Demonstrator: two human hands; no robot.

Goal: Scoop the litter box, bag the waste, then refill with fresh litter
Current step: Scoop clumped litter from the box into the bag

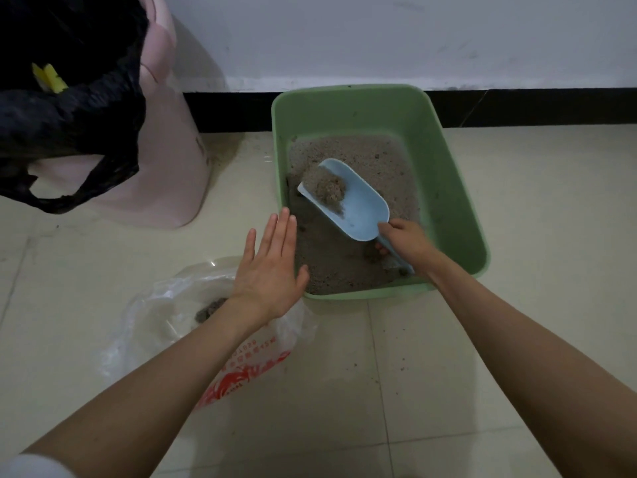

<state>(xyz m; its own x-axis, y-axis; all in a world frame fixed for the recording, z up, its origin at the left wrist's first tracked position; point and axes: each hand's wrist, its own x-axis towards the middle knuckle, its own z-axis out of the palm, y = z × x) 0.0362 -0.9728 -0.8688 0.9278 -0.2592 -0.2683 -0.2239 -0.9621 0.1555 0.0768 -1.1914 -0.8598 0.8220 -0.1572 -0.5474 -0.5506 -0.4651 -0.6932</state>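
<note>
A green litter box [448,188] stands on the tiled floor against the wall, with brownish litter [362,150] in its bottom. My right hand [408,241] grips the handle of a light blue scoop [362,205] inside the box. The scoop carries a clump of litter near its front. My left hand [272,270] hovers flat, fingers straight, beside the box's left wall and holds nothing. Under that hand lies a clear plastic bag [165,315] with red print, holding a little dark waste [210,308].
A pink bin [165,167] lined with a black bag [69,108] stands at the left by the wall. A black baseboard runs behind the box. Grains of litter lie scattered on the tiles in front of the box.
</note>
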